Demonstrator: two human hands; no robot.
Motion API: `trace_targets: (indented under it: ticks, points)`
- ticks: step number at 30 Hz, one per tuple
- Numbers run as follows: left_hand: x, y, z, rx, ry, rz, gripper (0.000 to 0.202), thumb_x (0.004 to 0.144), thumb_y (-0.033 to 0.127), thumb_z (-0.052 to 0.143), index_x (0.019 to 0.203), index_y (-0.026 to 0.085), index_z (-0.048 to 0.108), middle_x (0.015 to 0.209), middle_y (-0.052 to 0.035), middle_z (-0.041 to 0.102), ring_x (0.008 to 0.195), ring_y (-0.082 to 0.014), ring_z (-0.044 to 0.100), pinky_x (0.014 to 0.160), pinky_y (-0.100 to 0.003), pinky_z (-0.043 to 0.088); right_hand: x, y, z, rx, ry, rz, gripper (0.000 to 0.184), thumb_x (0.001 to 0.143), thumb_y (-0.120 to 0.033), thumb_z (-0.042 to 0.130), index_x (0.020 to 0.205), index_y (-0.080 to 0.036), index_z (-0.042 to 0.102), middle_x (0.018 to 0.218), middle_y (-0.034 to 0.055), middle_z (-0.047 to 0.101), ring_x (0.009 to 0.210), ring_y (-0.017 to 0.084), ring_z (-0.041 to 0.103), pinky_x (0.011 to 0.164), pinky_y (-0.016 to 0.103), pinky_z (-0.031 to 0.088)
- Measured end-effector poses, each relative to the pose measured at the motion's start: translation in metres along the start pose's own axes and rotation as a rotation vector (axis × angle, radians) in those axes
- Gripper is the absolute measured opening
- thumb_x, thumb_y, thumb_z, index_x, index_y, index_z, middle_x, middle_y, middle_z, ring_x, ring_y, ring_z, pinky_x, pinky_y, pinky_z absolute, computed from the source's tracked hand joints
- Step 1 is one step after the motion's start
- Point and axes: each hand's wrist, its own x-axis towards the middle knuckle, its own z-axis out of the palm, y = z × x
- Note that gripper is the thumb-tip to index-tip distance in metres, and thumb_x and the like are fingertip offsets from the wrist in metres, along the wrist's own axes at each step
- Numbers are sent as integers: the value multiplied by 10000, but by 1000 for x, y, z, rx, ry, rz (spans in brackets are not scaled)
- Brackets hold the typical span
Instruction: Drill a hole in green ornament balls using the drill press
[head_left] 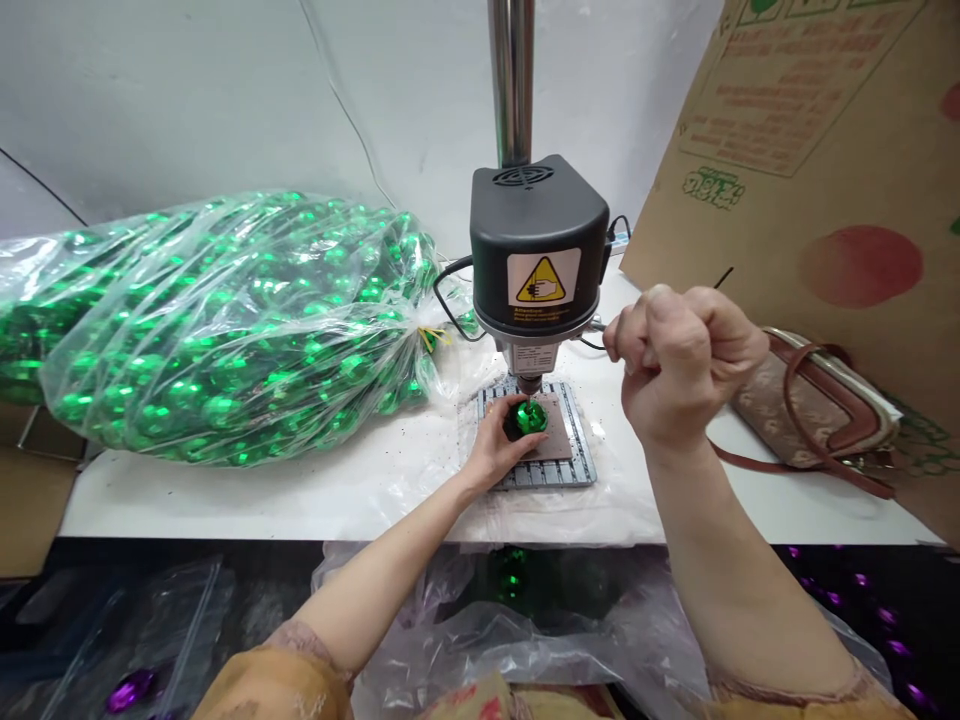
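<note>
I'm pressing my left hand [491, 445] down over a shiny green ball [529, 418], my fingers curving around its near side and keeping it clamped in place. The ball is sitting on a brown pad [556, 440], which is lying on a slotted metal plate [536, 478] at the foot of a bench drill [536, 250], and the drill's bit [529, 388] is meeting the top of the ball – I can't make out whether it's entering the surface.

My right hand [686, 365] is rising beside the drill in a tight fist, closing around what looks like a thin lever [598, 325] coming out of the drill head.

To the left of the plate, a big clear bag [225, 330] full of green balls is lying on a white table [300, 505], its neck tied with a yellow twist. The drill's steel column [511, 70] is rising behind the head. Off to my right, a patterned purse [814, 405] with a brown strap is resting on the table against a cardboard sheet [825, 150] – and below the table edge, loose clear plastic [487, 635] is holding another green ball [514, 570]
</note>
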Motion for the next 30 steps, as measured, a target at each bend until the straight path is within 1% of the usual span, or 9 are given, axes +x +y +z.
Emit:
trace_targets:
  ticks: [4,9,13,18,22,30]
  points:
    - [0,0,1,-41,-1,-15,597,712,361,897,1221,222,616,1183,-96,666,1144,-306,618,1015,-456,491,-7,2,-2,35,-13,-53,427,883,-187,630,556,-210,357,452,-82,288,388,59,307,420,287,272]
    - [-1,2,1,-25,-4,-5,585,728,366,885,1220,222,603,1192,-97,661,1141,-301,610,1015,-455,482,-12,5,-4,9,-21,-113,461,881,-175,605,550,-191,284,447,-72,289,390,46,288,416,258,286]
    - [-2,3,1,-40,0,-6,585,720,364,891,1214,228,610,1189,-91,657,1138,-296,601,1013,-443,475,-15,8,-7,-3,-48,-153,443,868,-142,580,547,-182,277,458,-73,305,397,39,314,422,240,308]
    - [-2,3,1,-57,2,-16,581,720,353,892,1214,232,610,1180,-89,655,1140,-297,602,1006,-435,478,-22,13,-10,-17,-22,-205,481,846,-160,603,525,-185,245,458,-73,278,392,39,293,419,248,291]
    - [-2,2,1,-45,-5,-16,594,725,359,889,1228,228,601,1191,-93,650,1145,-298,603,1012,-438,474,-27,16,-14,-54,-28,-208,493,840,-178,619,521,-178,243,456,-71,277,396,33,279,434,251,287]
    - [-2,2,1,-53,6,-10,588,724,371,891,1221,229,611,1170,-85,648,1139,-290,596,1008,-423,460,-32,23,-18,-19,-34,-275,463,818,-133,608,519,-187,259,468,-70,280,393,41,266,432,270,312]
